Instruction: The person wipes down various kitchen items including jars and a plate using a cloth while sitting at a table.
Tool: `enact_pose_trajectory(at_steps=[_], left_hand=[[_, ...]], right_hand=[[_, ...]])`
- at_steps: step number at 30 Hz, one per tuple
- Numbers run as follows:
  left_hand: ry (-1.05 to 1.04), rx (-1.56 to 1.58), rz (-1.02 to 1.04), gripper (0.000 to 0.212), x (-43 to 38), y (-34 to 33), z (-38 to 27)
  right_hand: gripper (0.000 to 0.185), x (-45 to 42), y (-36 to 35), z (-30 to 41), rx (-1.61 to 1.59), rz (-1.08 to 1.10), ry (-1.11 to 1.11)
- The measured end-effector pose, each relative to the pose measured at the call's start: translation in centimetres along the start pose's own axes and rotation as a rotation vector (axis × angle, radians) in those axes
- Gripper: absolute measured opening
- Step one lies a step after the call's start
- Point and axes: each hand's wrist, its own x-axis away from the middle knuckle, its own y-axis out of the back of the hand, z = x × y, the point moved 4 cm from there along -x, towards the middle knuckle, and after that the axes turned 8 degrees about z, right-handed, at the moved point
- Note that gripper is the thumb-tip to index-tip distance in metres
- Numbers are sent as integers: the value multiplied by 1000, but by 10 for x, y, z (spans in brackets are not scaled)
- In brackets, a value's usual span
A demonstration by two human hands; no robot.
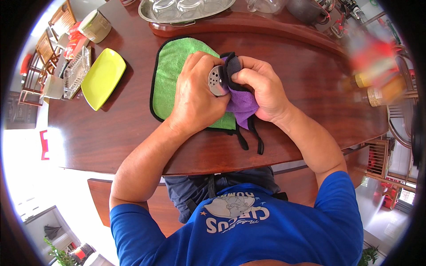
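My left hand [199, 89] is wrapped around a shaker with a perforated metal top [216, 80]; its body is hidden in the grip. A purple cloth with black edging [244, 103] is pinched in my right hand [264, 84], thumb on the cloth's dark folded edge. That fold presses against the right side of the shaker top. Beneath my hands, a green cloth with a black border [166, 76] lies flat on the table. Two black loops hang toward the table's front edge, below the cloths.
The dark wooden table [109, 143] has a raised curved tier carrying an oval metal tray [144, 15] of glasses. At left are a yellow-green plate [104, 78], a clear ribbed glass dish [75, 74] and a lidded tub [96, 26]. Blurred jars [372, 79] stand at right.
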Motion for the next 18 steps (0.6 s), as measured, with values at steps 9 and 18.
enact_pose_trajectory(at_steps=[9,18], left_hand=[[6,3,-6,39,0,-1,1],[22,-2,-14,39,-1,3,0]], right_hand=[[14,-1,1,-1,-35,14,-32],[19,-4,6,0,-145,64,-127]])
